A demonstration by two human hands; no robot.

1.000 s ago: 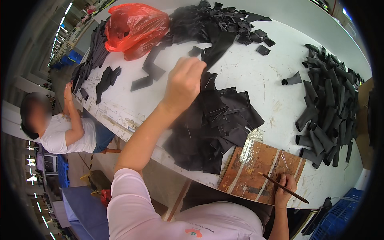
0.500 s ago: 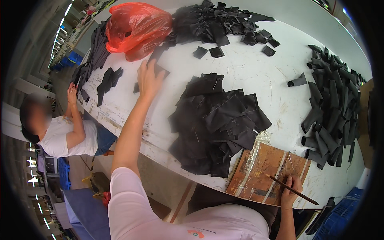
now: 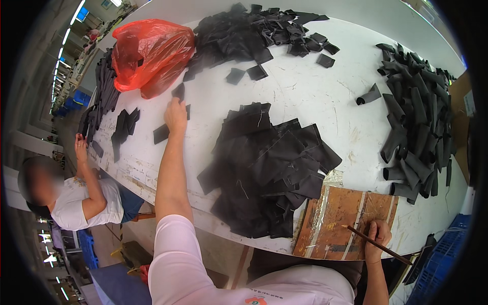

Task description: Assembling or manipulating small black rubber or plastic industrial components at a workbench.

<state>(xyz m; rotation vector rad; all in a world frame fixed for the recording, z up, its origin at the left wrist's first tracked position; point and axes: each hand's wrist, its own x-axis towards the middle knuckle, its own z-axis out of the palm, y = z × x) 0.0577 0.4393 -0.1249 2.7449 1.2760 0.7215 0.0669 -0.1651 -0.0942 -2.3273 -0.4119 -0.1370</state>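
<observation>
My left hand (image 3: 176,118) reaches far out over the white table, its fingers closed at a small black fabric piece (image 3: 178,91) that sticks out beyond the fingertips. Another black fabric strip (image 3: 161,133) lies partly hidden under the same hand. My right hand (image 3: 378,237) grips a thin dark brown stick (image 3: 394,253) with a pale tip, slanted over a brown board (image 3: 335,213) banded with clear tape at the table's near edge. Between my hands spreads a large heap of flat black fabric pieces (image 3: 264,168), some with pale thread ends.
A red plastic bag (image 3: 152,56) stands at the far left, beside a black fabric pile (image 3: 229,35). Rolled black fabric tubes (image 3: 419,112) are heaped at the right. A co-worker (image 3: 91,198) sits at the left edge. A blue crate (image 3: 442,254) is at lower right.
My left hand's fingers have drawn together on a fabric piece, where they were spread. The whole view has shifted a little. The right hand still holds the stick over the board.
</observation>
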